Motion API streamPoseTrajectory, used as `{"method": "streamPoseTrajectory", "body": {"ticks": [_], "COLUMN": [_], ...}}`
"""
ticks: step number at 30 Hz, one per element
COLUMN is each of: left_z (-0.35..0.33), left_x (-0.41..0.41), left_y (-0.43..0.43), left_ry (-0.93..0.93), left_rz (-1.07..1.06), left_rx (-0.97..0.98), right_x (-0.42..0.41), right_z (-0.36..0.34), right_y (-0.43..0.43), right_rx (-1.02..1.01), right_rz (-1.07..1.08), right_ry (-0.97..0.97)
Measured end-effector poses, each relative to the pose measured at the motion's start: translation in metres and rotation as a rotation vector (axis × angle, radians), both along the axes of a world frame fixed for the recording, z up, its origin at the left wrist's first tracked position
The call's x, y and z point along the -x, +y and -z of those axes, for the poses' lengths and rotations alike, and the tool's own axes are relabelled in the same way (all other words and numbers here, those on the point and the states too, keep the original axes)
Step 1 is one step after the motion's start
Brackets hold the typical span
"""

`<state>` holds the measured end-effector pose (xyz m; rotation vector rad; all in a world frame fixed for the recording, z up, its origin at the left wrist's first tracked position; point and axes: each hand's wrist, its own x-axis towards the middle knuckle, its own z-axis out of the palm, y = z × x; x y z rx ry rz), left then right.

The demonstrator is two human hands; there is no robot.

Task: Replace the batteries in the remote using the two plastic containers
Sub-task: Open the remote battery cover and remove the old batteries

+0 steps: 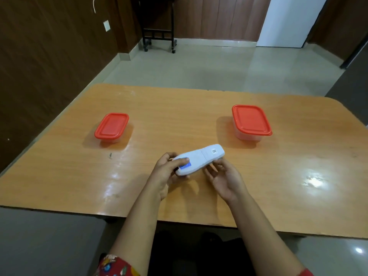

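- Room: dark wood-panelled walls, pale tiled floor, glossy orange-brown wooden table (199, 116) with glare patches on the right half.
- White plastic remote (199, 159), back side up, sits above the near-centre of the table, between both hands. Battery cover with a small code sticker is at the far end and looks closed.
- Left hand (167, 174) is wrapped around the near end of the remote, thumb lying over a blue label.
- Right hand (223, 176) is loose, palm up, fingers under and beside the far half. It looks like support rather than a grip; can't tell if it actually bears weight.
- Risk: judging by the hold, only one hand really has the remote. Pushing the cover off could twist it out of that grip.
- Risk: cover or cells could pop free and roll on the slick tabletop.
- Left clear plastic container with orange-red lid (112, 127): lid on, contents hidden.
- Right clear plastic container with orange-red lid (251, 121): lid on, nothing discernible through the wall.
- Can't tell which holds fresh cells; a mix-up is likely if neither is checked first.
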<state>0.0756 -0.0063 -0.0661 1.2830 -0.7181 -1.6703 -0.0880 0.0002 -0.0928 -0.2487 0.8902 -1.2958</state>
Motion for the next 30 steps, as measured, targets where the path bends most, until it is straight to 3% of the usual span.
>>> {"method": "streamPoseTrajectory", "body": {"ticks": [3, 5, 8, 11, 14, 17, 24, 30], "left_z": [0.002, 0.006, 0.018, 0.019, 0.016, 0.024, 0.02, 0.024], "left_x": [0.0, 0.0, -0.006, -0.013, -0.014, -0.011, -0.002, -0.004], "left_y": [0.002, 0.001, -0.01, -0.027, -0.033, -0.032, -0.038, -0.041], "left_ry": [-0.097, -0.257, -0.463, -0.343, -0.068, -0.086, 0.049, -0.041], "left_rz": [0.133, 0.161, -0.03, -0.13, -0.023, 0.043, -0.067, -0.184], "left_rx": [0.039, 0.125, 0.288, 0.252, 0.069, -0.071, 0.106, 0.216], "right_x": [-0.009, -0.015, -0.017, -0.016, -0.019, -0.023, -0.03, -0.034], "right_z": [0.002, 0.002, -0.003, -0.012, -0.017, -0.018, -0.009, -0.006], "right_y": [-0.002, -0.003, -0.008, -0.012, -0.014, -0.011, -0.008, -0.004], "right_rx": [-0.018, -0.047, -0.01, 0.042, 0.05, 0.132, 0.086, 0.12], "right_rz": [-0.201, -0.244, -0.297, -0.502, -0.702, -0.83, -0.895, -0.853], "right_ry": [0.079, 0.169, 0.15, 0.134, 0.206, 0.253, 0.055, 0.155]}}
